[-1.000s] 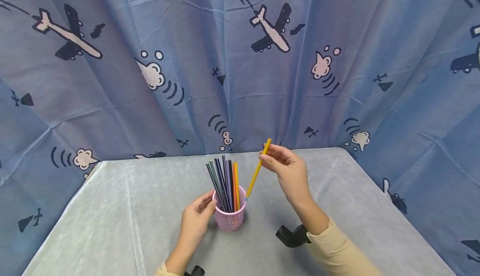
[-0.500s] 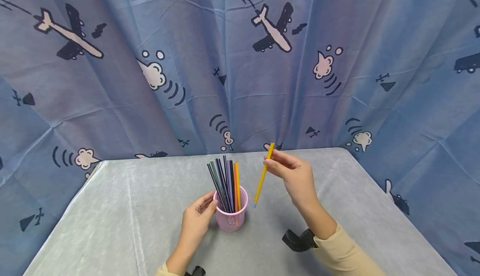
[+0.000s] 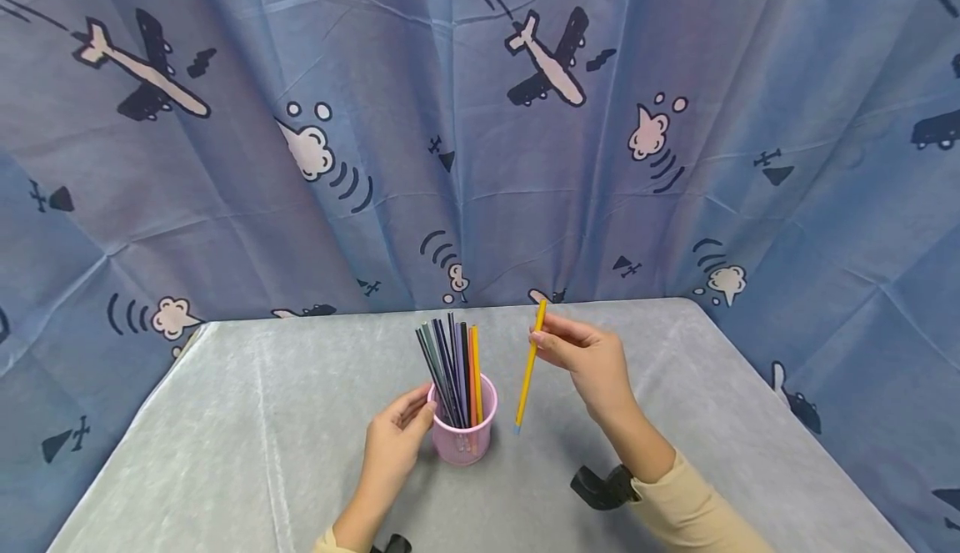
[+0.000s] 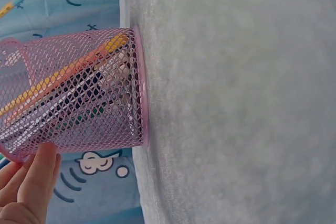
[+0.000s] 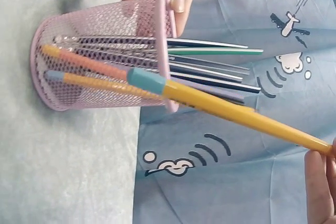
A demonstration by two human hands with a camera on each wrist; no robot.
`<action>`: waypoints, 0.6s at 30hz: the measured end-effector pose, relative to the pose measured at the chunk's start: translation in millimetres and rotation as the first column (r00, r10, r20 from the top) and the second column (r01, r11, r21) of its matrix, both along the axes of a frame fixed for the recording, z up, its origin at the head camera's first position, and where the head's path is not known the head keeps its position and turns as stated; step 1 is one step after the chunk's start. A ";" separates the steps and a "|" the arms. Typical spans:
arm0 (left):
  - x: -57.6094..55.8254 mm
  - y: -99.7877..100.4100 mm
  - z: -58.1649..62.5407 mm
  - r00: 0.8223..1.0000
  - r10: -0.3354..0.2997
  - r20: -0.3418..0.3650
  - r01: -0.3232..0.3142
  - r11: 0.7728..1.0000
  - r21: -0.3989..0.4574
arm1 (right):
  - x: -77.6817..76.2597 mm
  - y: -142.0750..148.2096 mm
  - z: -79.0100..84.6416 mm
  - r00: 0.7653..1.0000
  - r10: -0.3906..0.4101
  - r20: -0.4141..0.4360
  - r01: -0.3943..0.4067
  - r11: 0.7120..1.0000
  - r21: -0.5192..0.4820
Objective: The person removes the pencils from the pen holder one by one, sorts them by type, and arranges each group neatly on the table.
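A pink mesh pencil cup [image 3: 462, 444] stands upright on the table, holding several pencils [image 3: 452, 369] in dark, green, purple, orange and yellow. My left hand [image 3: 395, 434] grips its left side at the rim, thumb toward me and fingers behind. To the right of the cup, my right hand [image 3: 592, 359] pinches a yellow pencil [image 3: 529, 369] near its upper end. That pencil hangs slightly tilted, its light blue end down. In the right wrist view this blue end [image 5: 146, 81] overlaps the cup's rim [image 5: 167, 51]; in the head view a gap shows between them.
The table [image 3: 187, 444] has a pale grey cloth cover. Behind it hangs a blue curtain [image 3: 390, 136] printed with planes and clouds. A black wrist mount [image 3: 603, 488] sits below my right wrist, and another [image 3: 393, 543] shows at my left forearm.
My right hand has moved right with the yellow pencil, away from the cup's rim, then slightly down. The pencil stands more upright. My left hand keeps its place on the cup.
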State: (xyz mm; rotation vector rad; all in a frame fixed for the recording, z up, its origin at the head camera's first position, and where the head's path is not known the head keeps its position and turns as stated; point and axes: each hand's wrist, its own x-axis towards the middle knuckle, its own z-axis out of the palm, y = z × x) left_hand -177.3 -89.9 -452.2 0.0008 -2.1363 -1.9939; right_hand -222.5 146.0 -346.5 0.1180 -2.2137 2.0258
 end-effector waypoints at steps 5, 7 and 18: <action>-0.1 -0.2 0.0 1.000 -0.003 -0.007 0.003 1.000 0.008 | -3.2 2.4 -4.8 0.999 0.020 0.026 -0.020 1.000 -0.005; -0.3 -0.3 -0.2 1.000 -0.003 -0.008 0.003 1.000 0.009 | -5.2 3.0 -6.9 0.999 0.024 0.034 -0.024 1.000 -0.012; 0.1 0.0 -0.2 1.000 -0.001 -0.002 0.001 1.000 0.002 | -16.0 6.2 -20.8 0.996 0.011 0.089 -0.013 1.000 0.016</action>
